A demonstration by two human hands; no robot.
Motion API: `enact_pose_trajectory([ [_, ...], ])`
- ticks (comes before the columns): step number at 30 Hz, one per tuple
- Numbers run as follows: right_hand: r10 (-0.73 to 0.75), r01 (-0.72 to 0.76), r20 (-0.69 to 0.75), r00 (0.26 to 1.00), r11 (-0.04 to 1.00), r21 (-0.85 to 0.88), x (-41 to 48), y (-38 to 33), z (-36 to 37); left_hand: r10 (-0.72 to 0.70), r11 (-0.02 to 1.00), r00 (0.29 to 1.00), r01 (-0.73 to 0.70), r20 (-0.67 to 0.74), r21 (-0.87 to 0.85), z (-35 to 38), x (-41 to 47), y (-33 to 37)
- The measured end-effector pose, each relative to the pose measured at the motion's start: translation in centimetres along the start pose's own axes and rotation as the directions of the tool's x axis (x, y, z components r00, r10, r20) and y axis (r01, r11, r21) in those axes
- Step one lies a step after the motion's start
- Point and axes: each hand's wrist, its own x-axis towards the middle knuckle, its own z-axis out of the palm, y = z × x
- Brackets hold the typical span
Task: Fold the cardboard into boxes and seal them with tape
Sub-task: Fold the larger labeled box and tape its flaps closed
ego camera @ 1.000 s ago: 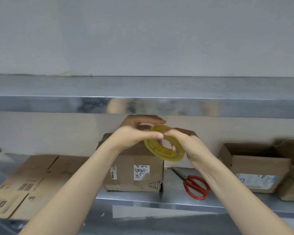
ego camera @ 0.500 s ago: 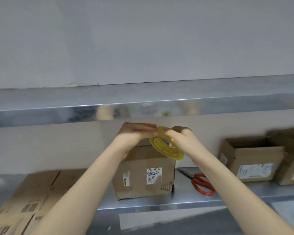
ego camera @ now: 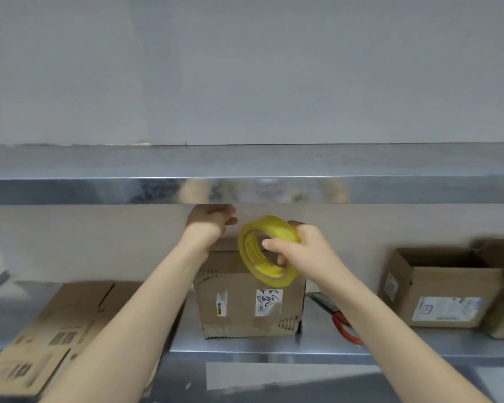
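Head | right fingers (ego camera: 283, 259) curled round tape roll (ego camera: 269, 226) | left fingers (ego camera: 229, 221) curled, hold unclear

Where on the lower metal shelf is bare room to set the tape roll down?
Bare shelf shows between the flattened cardboard and the middle box, though the left forearm crosses it, and along the front edge before that box. Crowded: scissors and the open box fill the right.

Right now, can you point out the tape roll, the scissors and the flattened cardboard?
tape roll (ego camera: 269, 226), head view, on its yellow outer band.
scissors (ego camera: 338, 321), head view, on a red handle.
flattened cardboard (ego camera: 61, 318), head view, on its top face.
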Motion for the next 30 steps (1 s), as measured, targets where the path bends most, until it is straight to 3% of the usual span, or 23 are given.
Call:
enact_pose_trajectory([
  [2, 0.051, -0.064, 0.075, 0.996, 0.982, 0.176, -0.3, 0.5, 0.8, -0.047, 0.999, 0.996, 0.047, -0.073, -0.006, -1.3, 0.8, -0.1],
  [5, 0.108, -0.121, 0.062, 0.992, 0.953, 0.279, -0.5, 1.8, 2.4, -0.055, 0.997, 0.993, 0.06, -0.104, 0.045, -2.5, 1.1, 0.3],
  [9, 0.069, -0.098, 0.094, 0.993, 0.929, 0.356, -0.7, 2.1, 3.2, -0.108, 0.99, 0.994, 0.109, -0.008, 0.089, -4.4, 1.0, 1.0],
  [16, 0.05, -0.113, 0.177, 0.983, 0.923, 0.368, -0.6, 1.7, 3.6, -0.152, 0.978, 0.979, 0.129, 0.135, 0.167, -6.5, 1.0, 0.2],
  [23, 0.064, -0.121, 0.184, 0.981, 0.94, 0.318, -0.1, 2.4, 3.3, -0.165, 0.986, 0.97, 0.162, 0.177, 0.035, -6.7, 1.5, -1.2],
  [27, 0.084, -0.182, 0.221, 0.972, 0.864, 0.469, 0.3, 2.6, 2.6, -0.101, 0.99, 0.91, 0.053, 0.402, 0.128, -8.0, 2.0, -1.7],
  [30, 0.036, -0.247, 0.358, 0.933, 0.787, 0.565, -0.1, 2.6, 2.1, -0.055, 0.968, 0.909, -0.053, 0.414, 0.245, -8.8, 2.4, -2.4],
])
